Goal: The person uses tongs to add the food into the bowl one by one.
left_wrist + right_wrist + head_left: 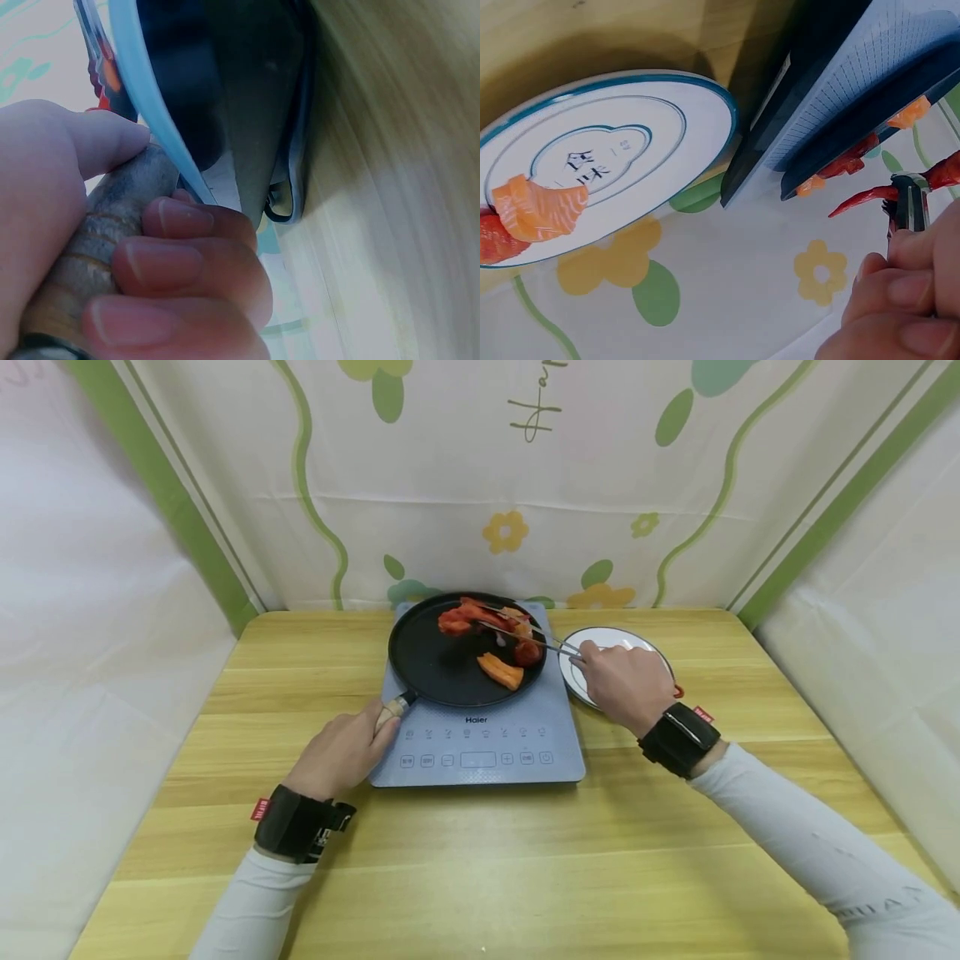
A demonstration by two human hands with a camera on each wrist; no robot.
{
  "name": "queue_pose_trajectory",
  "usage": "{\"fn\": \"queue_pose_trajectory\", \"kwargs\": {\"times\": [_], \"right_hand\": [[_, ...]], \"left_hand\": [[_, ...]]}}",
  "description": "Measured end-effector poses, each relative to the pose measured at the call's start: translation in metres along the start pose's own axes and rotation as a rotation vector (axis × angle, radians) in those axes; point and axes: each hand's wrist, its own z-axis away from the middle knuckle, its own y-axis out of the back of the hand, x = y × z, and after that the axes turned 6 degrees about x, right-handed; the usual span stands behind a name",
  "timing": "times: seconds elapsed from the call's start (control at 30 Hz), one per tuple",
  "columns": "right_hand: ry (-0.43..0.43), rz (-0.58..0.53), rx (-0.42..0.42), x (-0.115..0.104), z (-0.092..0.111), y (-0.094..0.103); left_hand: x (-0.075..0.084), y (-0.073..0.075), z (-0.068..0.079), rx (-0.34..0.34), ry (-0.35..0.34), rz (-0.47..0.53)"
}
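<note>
My left hand grips the wooden handle of a black round pan, fingers curled round it. The pan sits on a pale blue induction cooker. In my right hand are metal tongs, whose tips hold a long red food piece above the pan. An orange slice lies in the pan, with a dark red piece beside it. Below and behind the right hand stands a white plate with a dark rim.
On the plate are a salmon-like orange slice and a red piece. A wooden table carries everything. Patterned cloth hangs close behind the cooker, and white cloth walls stand at both sides.
</note>
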Motion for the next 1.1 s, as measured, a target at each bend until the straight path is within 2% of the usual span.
{"fn": "queue_pose_trajectory", "kwargs": {"times": [0.27,0.43,0.9,1.1], "right_hand": [[-0.006,-0.010,-0.092,-0.011,-0.016,-0.002],[0.009,0.006,-0.118,-0.016,-0.021,-0.004],[0.060,0.005,-0.098,-0.031,-0.034,-0.007],[0.035,0.003,-0.150,-0.039,-0.043,-0.008]], "left_hand": [[0.000,0.001,-0.001,-0.006,0.004,0.005],[0.001,0.001,-0.001,-0.007,0.002,0.005],[0.001,0.002,0.000,-0.010,0.006,0.004],[0.001,0.001,0.000,-0.014,0.010,0.001]]}}
